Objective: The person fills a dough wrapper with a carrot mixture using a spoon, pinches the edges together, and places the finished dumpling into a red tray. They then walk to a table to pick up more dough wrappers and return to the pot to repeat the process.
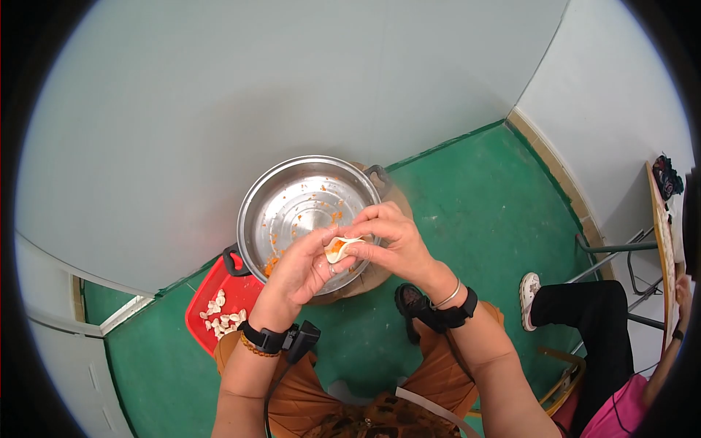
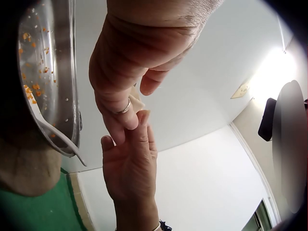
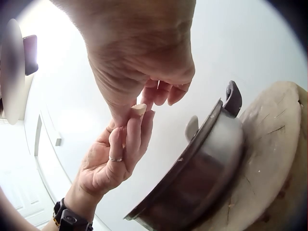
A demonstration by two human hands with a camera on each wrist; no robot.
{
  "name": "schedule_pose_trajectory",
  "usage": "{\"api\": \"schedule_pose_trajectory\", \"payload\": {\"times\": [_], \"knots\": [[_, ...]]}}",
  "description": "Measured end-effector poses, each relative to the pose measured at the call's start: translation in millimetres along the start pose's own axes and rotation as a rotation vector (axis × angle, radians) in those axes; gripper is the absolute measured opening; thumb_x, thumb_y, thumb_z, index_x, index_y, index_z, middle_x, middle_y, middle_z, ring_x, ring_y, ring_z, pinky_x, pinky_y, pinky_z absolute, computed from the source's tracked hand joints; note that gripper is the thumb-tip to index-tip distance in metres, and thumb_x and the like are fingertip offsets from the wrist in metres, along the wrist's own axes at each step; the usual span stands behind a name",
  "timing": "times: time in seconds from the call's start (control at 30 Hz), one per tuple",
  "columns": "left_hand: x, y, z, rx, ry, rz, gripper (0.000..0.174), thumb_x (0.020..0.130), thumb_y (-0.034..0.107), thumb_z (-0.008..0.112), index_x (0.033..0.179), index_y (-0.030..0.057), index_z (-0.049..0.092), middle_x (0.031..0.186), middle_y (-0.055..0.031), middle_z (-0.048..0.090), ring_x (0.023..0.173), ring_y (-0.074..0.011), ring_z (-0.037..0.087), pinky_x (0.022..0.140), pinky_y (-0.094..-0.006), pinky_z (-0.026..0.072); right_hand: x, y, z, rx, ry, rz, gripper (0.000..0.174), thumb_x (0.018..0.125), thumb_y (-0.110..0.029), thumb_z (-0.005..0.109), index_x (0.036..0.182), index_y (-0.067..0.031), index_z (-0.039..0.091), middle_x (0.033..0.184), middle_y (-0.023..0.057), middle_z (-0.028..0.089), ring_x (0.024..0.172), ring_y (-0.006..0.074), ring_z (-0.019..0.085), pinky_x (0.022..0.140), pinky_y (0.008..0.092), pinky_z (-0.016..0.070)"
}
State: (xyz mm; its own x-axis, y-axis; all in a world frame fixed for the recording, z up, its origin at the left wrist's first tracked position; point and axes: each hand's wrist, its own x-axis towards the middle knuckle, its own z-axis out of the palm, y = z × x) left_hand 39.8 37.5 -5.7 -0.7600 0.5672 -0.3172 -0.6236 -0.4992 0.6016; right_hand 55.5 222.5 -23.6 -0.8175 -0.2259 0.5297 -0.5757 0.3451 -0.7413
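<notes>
Over the near rim of a steel pot (image 1: 252, 212), both hands hold a dumpling (image 1: 337, 250), its white wrapper folded partway around orange filling. My left hand (image 1: 298, 264) cradles it from the left, fingers curled about the wrapper. From the other side, my right hand (image 1: 401, 244) pinches the wrapper's edge between thumb and fingers. The right wrist view shows a pale bit of the dumpling (image 3: 139, 109) between the fingertips; the rest is hidden. Orange filling bits (image 2: 36, 89) are scattered inside the pot, where a white spoon (image 2: 55, 131) leans on the rim.
The pot stands on a round wooden block (image 3: 269, 144). At the left, a red tray (image 1: 201, 296) on the green floor (image 1: 467, 197) holds several folded dumplings (image 1: 223, 321). A grey wall (image 1: 219, 80) rises behind. Another person (image 1: 599, 321) sits at the right beside a table (image 1: 659, 241).
</notes>
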Motion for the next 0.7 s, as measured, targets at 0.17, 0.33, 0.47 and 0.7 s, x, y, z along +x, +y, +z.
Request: {"api": "schedule_pose_trajectory", "payload": {"times": [0.17,0.33,0.47,0.7], "knots": [[-1,-1,0,0.008,-0.010,0.014,0.025,0.091,0.015,0.046,0.105,-0.0060,0.050,0.104,-0.0135,0.056,0.089,-0.0190,0.061,0.077,-0.0286,0.0555,-1,-1,2,0.071,0.025,0.015,0.023,0.072,-0.012,0.072,0.094,-0.0093,0.069,0.094,0.0048,0.059,0.090,0.0179,0.052,0.078,0.0297,0.0427],[0,0,-1,-0.020,-0.019,0.003,0.018,0.089,0.014,0.050,0.099,-0.0005,0.054,0.101,-0.0115,0.058,0.086,-0.0196,0.062,0.077,-0.0321,0.0561,-2,-1,5,0.122,0.046,0.026,0.020,0.072,-0.010,0.072,0.092,-0.0073,0.069,0.096,0.0059,0.059,0.090,0.0176,0.053,0.077,0.0294,0.0436],[-1,0,0,-0.009,-0.028,0.013,0.023,0.090,0.014,0.050,0.104,-0.0029,0.054,0.101,-0.0115,0.059,0.088,-0.0190,0.062,0.078,-0.0316,0.0561,-2,-2,6,0.130,0.076,0.022,0.018,0.072,-0.008,0.072,0.090,-0.0061,0.070,0.094,0.0065,0.060,0.089,0.0171,0.054,0.076,0.0289,0.0445],[-4,-1,2,0.399,-0.118,0.134,0.038,0.083,0.005,0.062,0.119,-0.0021,0.052,0.106,-0.0068,0.059,0.094,-0.0114,0.058,0.079,-0.0226,0.0489,-1,-1,9,0.171,0.152,0.057,0.015,0.072,-0.006,0.070,0.087,-0.0056,0.070,0.091,0.0050,0.060,0.088,0.0166,0.055,0.073,0.0277,0.0458]]}}
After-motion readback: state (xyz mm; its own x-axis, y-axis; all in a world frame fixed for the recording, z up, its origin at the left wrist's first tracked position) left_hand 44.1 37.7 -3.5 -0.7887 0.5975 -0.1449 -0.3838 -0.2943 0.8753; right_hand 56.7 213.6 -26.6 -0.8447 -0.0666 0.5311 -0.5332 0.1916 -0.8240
